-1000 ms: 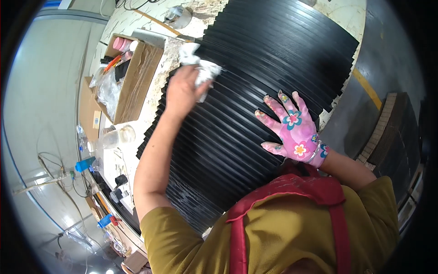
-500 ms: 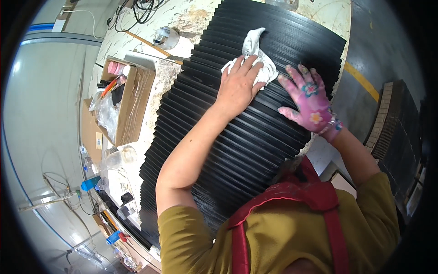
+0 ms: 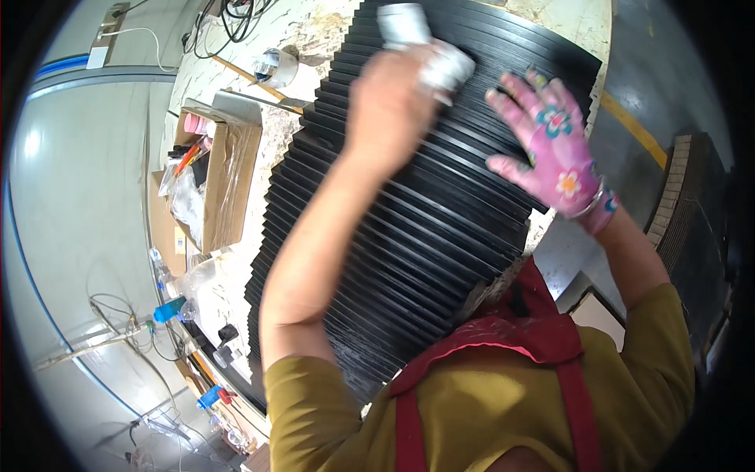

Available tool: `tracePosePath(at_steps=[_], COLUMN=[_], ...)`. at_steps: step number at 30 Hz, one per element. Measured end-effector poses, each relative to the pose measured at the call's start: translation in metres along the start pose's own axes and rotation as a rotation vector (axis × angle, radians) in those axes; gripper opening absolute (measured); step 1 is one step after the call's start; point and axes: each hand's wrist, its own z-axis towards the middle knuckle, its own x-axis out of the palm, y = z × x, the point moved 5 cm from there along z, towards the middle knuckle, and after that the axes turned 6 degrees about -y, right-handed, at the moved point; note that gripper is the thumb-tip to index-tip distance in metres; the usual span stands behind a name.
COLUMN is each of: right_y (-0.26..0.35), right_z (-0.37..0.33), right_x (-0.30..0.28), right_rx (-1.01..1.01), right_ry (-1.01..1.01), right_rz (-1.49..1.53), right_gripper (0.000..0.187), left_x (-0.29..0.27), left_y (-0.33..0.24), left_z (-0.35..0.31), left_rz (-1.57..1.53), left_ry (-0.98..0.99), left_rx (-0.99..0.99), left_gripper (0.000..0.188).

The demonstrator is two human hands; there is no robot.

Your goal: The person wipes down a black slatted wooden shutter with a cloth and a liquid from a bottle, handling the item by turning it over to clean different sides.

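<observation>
A black pleated sheet [image 3: 409, 244], ribbed crosswise like a bellows with jagged side edges, stretches across the worktable in front of me. Near its far end, my bare left hand [image 3: 389, 106] has a crumpled white cloth [image 3: 448, 69] under its fingers, against the pleats. Motion smears that hand, so single fingers are hard to make out. My right hand [image 3: 554, 145], in a pink flowered glove, lies open with fingers spread by the sheet's right edge. Nothing is held in it.
Left of the sheet stands an open cardboard box [image 3: 228, 185] with bottles, tools and plastic bags. A cup [image 3: 277, 68] and black cables [image 3: 240, 23] sit farther back on the worktable [image 3: 318, 35]. Stacked dark pleated material [image 3: 692, 212] stands on the right beyond the table.
My left hand has swept the white cloth farther away and slightly left across the pleats. My gloved right hand has shifted a little to the right, still spread.
</observation>
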Motion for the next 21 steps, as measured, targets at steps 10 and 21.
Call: tracePosePath(at_steps=[10, 21], right_y=[-0.025, -0.121], right_z=[-0.007, 0.036], right_x=[0.022, 0.033], right_rx=[-0.044, 0.161], right_ry=[0.093, -0.027], right_rz=[0.073, -0.131], right_gripper=[0.064, 0.062], left_x=[-0.021, 0.107], left_y=[0.166, -0.032], left_z=[-0.022, 0.067], left_rz=[0.267, 0.174], left_ry=[0.011, 0.006], left_rx=[-0.526, 0.031], left_gripper=[0.029, 0.049])
